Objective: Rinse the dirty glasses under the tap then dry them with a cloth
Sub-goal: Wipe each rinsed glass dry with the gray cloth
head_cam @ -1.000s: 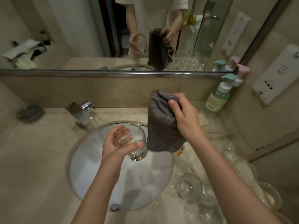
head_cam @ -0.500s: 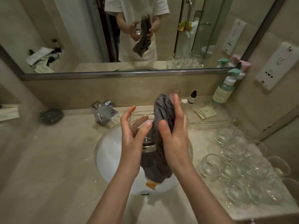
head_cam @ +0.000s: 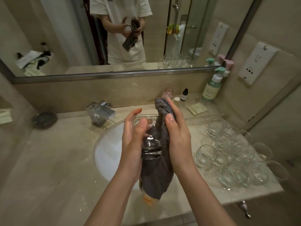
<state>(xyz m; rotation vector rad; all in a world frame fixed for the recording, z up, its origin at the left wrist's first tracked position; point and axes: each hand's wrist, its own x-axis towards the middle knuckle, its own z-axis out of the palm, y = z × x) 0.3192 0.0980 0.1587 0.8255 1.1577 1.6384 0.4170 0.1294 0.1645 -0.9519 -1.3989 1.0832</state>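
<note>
Grey cloth (head_cam: 156, 168), thick like a towel, hangs between two bare hands held over a white round basin (head_cam: 105, 154); an orange tag shows at its lower end. The left hand (head_cam: 132, 144) grips a clear glass (head_cam: 149, 137), fingers curled round its far side and thumb across the near side; the glass tilts with its open rim away from the viewer and its thick base toward them. The right hand (head_cam: 177, 136) grips the cloth, thumb on the near side and fingers wrapped over the bunched top; it presses the cloth against the right side of the glass, and the cloth appears to enter the rim, though how far cannot be told. Glass and cloth are held above the basin, clear of the counter (head_cam: 53, 168).

The counter is beige stone, speckled with water drops; a square chrome tap (head_cam: 100, 112) stands at the basin's back left edge; further left sits a dark round dish (head_cam: 44, 119). To the right of the basin a cluster of clear glasses (head_cam: 231, 157) crowds the counter, some lying on their sides, touching one another. Along the back wall stand a small dark dropper bottle (head_cam: 184, 94), a green pump bottle (head_cam: 212, 86) with a pink-topped one just behind it, and a small paper packet (head_cam: 197, 108) lying flat. A wide mirror (head_cam: 65, 38) above reflects a person in a white shirt holding the glass and cloth.
</note>
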